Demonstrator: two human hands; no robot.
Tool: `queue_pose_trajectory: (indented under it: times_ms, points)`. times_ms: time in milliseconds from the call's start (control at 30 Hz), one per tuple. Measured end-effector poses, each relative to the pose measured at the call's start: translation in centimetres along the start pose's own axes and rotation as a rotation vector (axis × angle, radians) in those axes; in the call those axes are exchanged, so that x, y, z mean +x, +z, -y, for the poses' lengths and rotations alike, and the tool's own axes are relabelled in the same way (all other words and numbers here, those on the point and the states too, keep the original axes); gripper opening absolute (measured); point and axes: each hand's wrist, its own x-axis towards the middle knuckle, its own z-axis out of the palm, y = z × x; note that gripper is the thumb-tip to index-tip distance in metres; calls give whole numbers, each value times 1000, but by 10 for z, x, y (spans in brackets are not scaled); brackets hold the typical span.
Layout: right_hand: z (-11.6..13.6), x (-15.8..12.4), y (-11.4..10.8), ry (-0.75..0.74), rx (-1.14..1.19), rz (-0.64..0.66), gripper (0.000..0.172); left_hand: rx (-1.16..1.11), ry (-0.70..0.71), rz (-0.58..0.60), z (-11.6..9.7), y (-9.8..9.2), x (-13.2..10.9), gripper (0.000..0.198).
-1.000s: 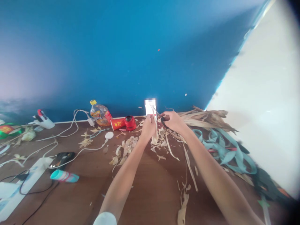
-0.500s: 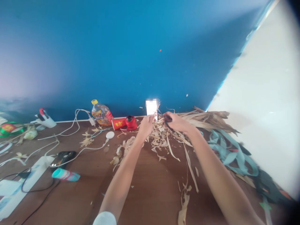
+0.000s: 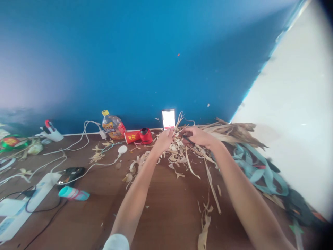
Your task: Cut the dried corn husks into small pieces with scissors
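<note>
At the far side of the table, my left hand is closed on a strip of dried husk, whose frayed end sticks up past the fingers. Just to its right, my right hand is wrapped round dark-handled scissors; the fingers hide most of them. Under and in front of both hands lies a heap of cut husk scraps. A lit phone stands upright against the wall, directly behind my left hand.
Long dried husks lie at right, beside tangled pale-blue ribbon. Left of my hands are a red paper cup, red tape and a drink bottle. White cables, a power strip and a turquoise roll occupy the left.
The husk strip's frayed end now leans further right and shows more clearly. My right hand has tilted, turning the scissors; their blades, visible before near the strip, are now hard to make out.
</note>
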Motion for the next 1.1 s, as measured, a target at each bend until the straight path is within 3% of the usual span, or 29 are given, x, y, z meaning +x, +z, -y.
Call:
queue_pose_trajectory:
  times_ms: [300,700,833,1100]
  points:
    - [-9,3,-9,-19,-47,-13,30,-152,-61,58,-2,1,-1,30]
    - [-14,6,-8,-11,-49,12,22,-246,-145,162,12,-3,-2,33]
    - [-19,8,-7,-45,-12,-61,21,-300,-179,125,10,-3,-1,31]
    - [-13,16,13,-122,81,-219,31,-300,-73,107,13,5,2,28]
